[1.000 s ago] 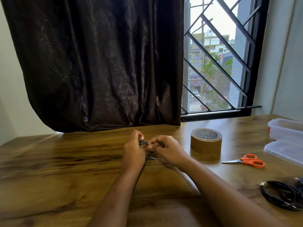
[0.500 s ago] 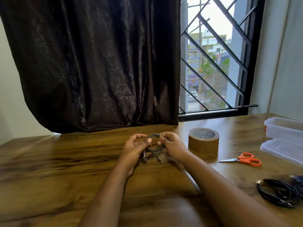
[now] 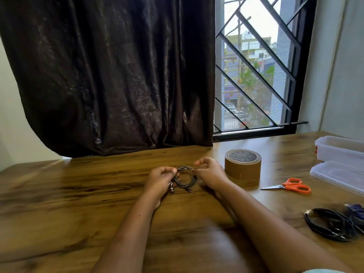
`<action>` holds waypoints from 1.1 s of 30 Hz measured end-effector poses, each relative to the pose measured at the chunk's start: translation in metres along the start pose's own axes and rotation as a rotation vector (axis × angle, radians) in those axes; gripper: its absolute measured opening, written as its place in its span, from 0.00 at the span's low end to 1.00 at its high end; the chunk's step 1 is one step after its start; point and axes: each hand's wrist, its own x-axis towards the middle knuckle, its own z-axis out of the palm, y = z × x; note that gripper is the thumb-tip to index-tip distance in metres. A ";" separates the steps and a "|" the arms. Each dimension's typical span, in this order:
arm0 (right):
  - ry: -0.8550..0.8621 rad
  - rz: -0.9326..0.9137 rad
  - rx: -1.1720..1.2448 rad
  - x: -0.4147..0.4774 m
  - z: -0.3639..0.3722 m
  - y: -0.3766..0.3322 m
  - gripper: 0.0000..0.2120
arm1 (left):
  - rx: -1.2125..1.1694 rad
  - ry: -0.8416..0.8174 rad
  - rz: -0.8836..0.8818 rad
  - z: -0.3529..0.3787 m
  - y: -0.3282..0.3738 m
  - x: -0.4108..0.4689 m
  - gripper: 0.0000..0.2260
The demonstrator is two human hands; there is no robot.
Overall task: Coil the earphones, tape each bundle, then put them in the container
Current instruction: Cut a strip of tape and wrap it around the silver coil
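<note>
A grey earphone cable (image 3: 185,179) is wound into a round coil and held between both hands over the table's middle. My left hand (image 3: 160,181) pinches the coil's left side, with the metal earbuds hanging below it. My right hand (image 3: 209,172) pinches the coil's upper right side. The jack plug sticks out at the coil's bottom. A roll of brown tape (image 3: 243,166) stands just right of my right hand. A clear plastic container (image 3: 340,147) sits at the far right, its lid (image 3: 338,177) lying in front of it.
Orange-handled scissors (image 3: 291,186) lie right of the tape. More black and blue earphones (image 3: 334,223) lie in a heap near the right edge. The wooden table (image 3: 78,194) ends at a dark curtain (image 3: 110,75) and a barred window.
The bunched cable between my hands has opened into a round coil. My hands have moved slightly apart, each holding one side of it.
</note>
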 end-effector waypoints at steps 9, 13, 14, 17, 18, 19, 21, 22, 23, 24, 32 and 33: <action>0.145 -0.099 -0.240 -0.027 0.002 0.001 0.07 | 0.266 0.083 0.104 0.008 0.004 -0.012 0.07; 0.200 -0.114 -0.215 -0.058 -0.013 0.000 0.03 | 0.476 -0.058 0.294 0.018 0.011 -0.033 0.08; 0.219 -0.114 -0.194 -0.067 -0.020 0.001 0.03 | 0.471 -0.095 0.313 0.024 0.012 -0.040 0.08; 0.268 -0.103 -0.178 -0.091 -0.041 0.006 0.03 | 0.461 -0.139 0.354 0.041 0.014 -0.062 0.08; 0.278 -0.099 -0.190 -0.098 -0.048 0.008 0.03 | 0.470 -0.152 0.370 0.045 0.014 -0.068 0.08; 0.294 -0.097 -0.203 -0.108 -0.057 0.009 0.02 | 0.482 -0.171 0.392 0.051 0.014 -0.075 0.08; 0.308 -0.091 -0.245 -0.121 -0.067 0.012 0.03 | 0.513 -0.163 0.441 0.057 0.011 -0.085 0.08; 0.331 -0.080 -0.256 -0.130 -0.075 0.013 0.03 | 0.538 -0.145 0.479 0.062 0.012 -0.094 0.08; 0.357 -0.068 -0.266 -0.138 -0.083 0.014 0.04 | 0.568 -0.122 0.519 0.066 0.012 -0.103 0.08; 0.383 -0.056 -0.280 -0.147 -0.090 0.015 0.04 | 0.592 -0.116 0.556 0.071 0.012 -0.114 0.08; 0.438 -0.037 -0.369 -0.191 -0.111 0.020 0.03 | 0.694 -0.104 0.583 0.097 0.015 -0.166 0.14; 0.449 -0.038 -0.379 -0.193 -0.113 0.021 0.04 | 0.648 -0.100 0.548 0.101 0.016 -0.171 0.14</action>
